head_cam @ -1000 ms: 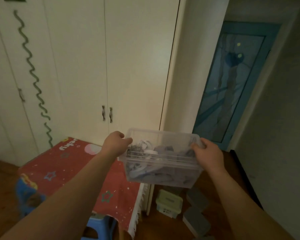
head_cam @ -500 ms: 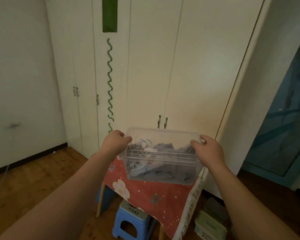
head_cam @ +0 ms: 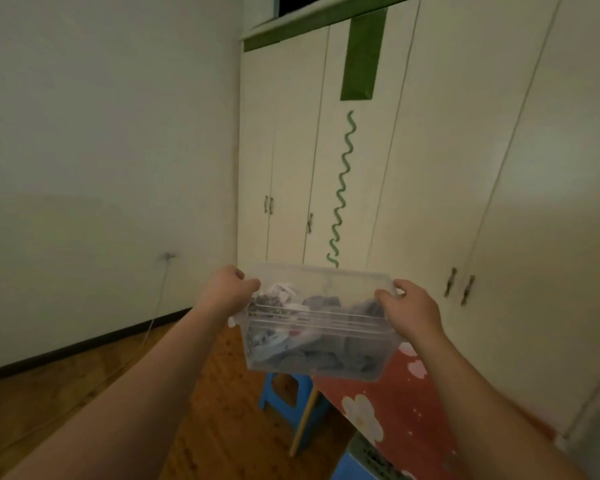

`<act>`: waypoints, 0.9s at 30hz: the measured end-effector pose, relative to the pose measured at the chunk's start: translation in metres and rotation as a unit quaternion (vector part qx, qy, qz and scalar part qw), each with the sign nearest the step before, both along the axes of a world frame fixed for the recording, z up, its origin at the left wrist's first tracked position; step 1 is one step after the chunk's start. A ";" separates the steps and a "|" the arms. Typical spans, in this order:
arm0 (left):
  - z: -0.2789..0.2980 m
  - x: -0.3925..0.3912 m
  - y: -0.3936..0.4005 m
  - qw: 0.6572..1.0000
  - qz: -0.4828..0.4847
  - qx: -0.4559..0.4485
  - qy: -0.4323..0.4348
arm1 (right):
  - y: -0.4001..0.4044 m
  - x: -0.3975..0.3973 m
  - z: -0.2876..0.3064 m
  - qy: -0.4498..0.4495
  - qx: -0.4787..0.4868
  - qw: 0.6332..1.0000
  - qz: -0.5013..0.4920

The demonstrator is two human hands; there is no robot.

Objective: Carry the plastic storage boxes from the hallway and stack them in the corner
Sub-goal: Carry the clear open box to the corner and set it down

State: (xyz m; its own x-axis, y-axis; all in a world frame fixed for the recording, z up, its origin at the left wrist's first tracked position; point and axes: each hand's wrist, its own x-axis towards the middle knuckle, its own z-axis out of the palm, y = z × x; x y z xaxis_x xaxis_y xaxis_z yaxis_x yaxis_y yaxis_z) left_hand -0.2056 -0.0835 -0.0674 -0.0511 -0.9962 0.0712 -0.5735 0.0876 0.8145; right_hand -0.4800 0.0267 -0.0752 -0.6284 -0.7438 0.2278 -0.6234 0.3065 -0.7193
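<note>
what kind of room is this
Probably a bedroom or playroom at home: tall built-in wardrobe doors, a wooden floor, and a small table with a red flowered cloth over a blue stool.

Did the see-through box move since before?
Yes. The box swung left: it was near the blue door, and now it's by the green squiggle on the wardrobe.

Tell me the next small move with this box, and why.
Probably carry the clear box forward and left toward the corner where wall meets wardrobe. Left hand and right hand grip its ends, and bare floor lies there.
</note>
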 end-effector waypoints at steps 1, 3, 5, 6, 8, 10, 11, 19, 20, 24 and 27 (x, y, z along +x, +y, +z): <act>0.000 0.019 -0.008 1.000 0.009 -0.001 0.005 | -0.015 0.016 0.001 0.004 0.003 1.000 0.011; -0.002 0.048 -0.021 1.000 0.029 0.001 0.010 | -0.038 0.042 0.002 0.008 0.009 0.999 0.032; -0.004 0.075 -0.036 0.999 0.049 0.003 0.009 | -0.060 0.067 0.003 0.018 0.014 0.999 0.049; -0.004 0.082 -0.041 0.999 0.053 -0.001 0.008 | -0.067 0.074 0.004 0.019 0.016 0.998 0.053; -0.003 0.104 -0.055 0.998 0.062 0.003 0.014 | -0.092 0.093 0.004 0.024 0.018 0.997 0.065; -0.004 0.120 -0.068 0.997 0.073 0.014 0.020 | -0.112 0.108 0.003 0.032 0.018 0.997 0.074; -0.006 0.130 -0.077 0.996 0.083 0.016 0.022 | -0.126 0.118 0.001 0.031 0.018 0.996 0.081; -0.016 0.179 -0.155 0.990 0.135 0.021 0.038 | -0.236 0.162 -0.012 0.011 0.030 0.989 0.141; -0.015 0.183 -0.168 0.989 0.138 0.021 0.039 | -0.252 0.166 -0.012 0.010 0.026 0.989 0.149; -0.012 0.187 -0.222 0.988 0.143 0.029 0.042 | -0.318 0.169 -0.013 0.001 0.022 0.986 0.162; -0.004 0.184 -0.261 0.989 0.142 0.035 0.038 | -0.362 0.167 -0.009 -0.001 0.026 0.986 0.164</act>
State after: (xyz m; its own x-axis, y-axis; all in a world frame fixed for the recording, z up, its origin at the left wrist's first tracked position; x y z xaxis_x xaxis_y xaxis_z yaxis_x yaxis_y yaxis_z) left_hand -0.0211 -0.3448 -0.0718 0.2340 -0.9722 -0.0059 -0.5042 -0.1265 0.8543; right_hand -0.3130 -0.3353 -0.0842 -0.3532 -0.9173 0.1838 -0.6941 0.1252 -0.7089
